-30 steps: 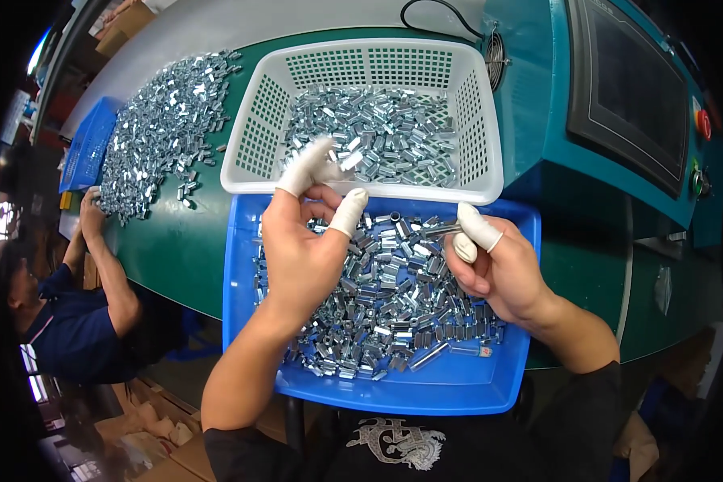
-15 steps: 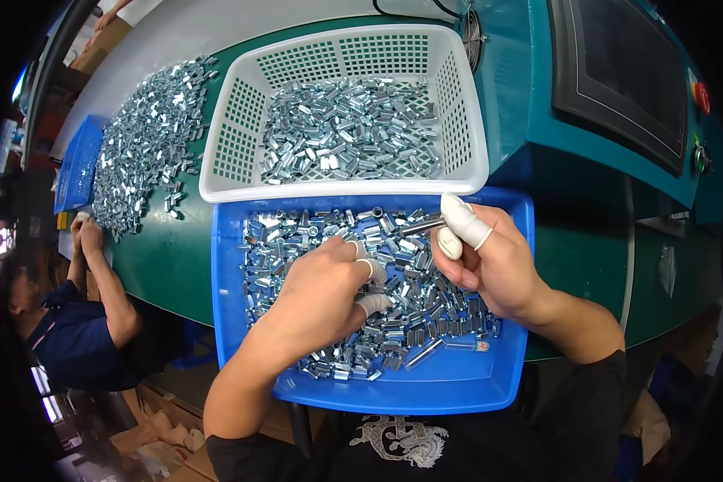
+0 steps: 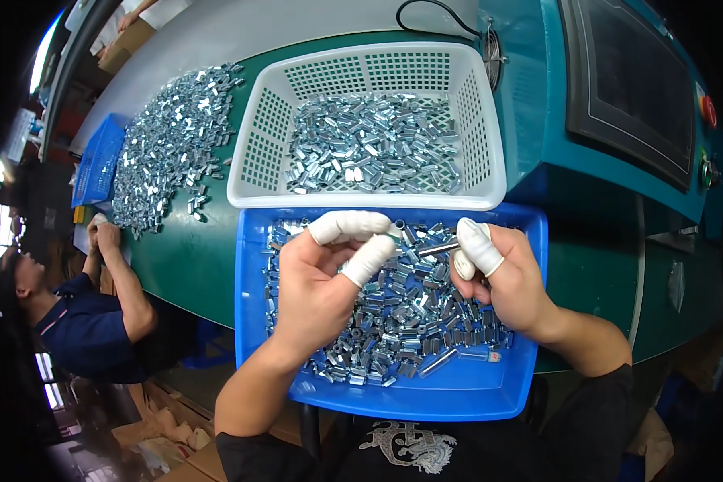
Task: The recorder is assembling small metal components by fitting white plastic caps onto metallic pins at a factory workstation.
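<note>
My left hand (image 3: 317,281) is raised over the blue bin (image 3: 458,402), thumb and forefinger pinched on a small hex coupling nut (image 3: 394,234) that their tips mostly cover. White finger cots sheathe the gripping fingers of both hands. Facing it from the right, my right hand (image 3: 506,273) is closed on a thin, shiny metal pin (image 3: 438,250), whose free end points left toward the pinched nut. Pin and left fingertips stay apart. Beneath both hands, many loose hex coupling nuts (image 3: 394,321) cover most of the bin floor. A clear tube (image 3: 438,363) lies near the bin's front right.
Behind the bin stands a white perforated basket (image 3: 369,201) with more nuts. A large pile of nuts (image 3: 169,145) spreads over the green table to the left, beside a blue basket (image 3: 96,165). A teal machine (image 3: 522,104) stands right. A co-worker (image 3: 88,321) sits at left.
My left hand has come up out of the nuts and now pinches one near the pin. The right hand still grips the pin. The whole view has shifted slightly.
</note>
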`<state>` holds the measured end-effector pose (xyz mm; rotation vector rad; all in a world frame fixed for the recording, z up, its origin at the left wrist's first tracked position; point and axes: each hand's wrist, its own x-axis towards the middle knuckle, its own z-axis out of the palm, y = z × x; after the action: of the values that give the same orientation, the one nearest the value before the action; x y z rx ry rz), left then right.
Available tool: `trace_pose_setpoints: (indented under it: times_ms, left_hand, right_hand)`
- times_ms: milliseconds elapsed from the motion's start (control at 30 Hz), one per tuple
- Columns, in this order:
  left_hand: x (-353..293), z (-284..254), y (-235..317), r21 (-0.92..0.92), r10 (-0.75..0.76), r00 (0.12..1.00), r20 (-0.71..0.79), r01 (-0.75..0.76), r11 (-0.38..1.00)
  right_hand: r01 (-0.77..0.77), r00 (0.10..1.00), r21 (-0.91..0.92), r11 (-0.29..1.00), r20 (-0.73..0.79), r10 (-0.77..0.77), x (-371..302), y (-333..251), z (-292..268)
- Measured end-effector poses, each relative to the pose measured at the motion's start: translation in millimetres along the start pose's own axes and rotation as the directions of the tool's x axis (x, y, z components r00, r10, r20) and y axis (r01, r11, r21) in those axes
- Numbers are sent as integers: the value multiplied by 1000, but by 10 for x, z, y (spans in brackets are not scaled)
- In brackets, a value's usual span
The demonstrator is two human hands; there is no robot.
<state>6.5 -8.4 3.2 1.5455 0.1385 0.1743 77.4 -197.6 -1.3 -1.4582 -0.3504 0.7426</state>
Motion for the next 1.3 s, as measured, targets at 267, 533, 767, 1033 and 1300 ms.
trace_pose_setpoints:
  times_ms: [267,533,767,1033,1300]
  left_hand:
    - [-84,89,14,-35,-79,996,34,80,996]
    - [-84,70,-69,-174,-39,989,142,64,983]
    - [-65,85,-94,-350,-250,937,243,325,879]
    - [-134,191,-165,-53,156,983,94,-152,987]
    - [-61,159,-76,317,376,906,192,-420,850]
  right_hand:
    - [132,991,7,991,15,-132,-51,56,55]
    - [222,975,-49,974,28,-221,-69,77,80]
    - [207,978,-60,976,28,-206,-73,75,60]
    - [209,977,-54,976,55,-206,-71,74,85]
    - [-106,985,69,992,142,96,1,2,21]
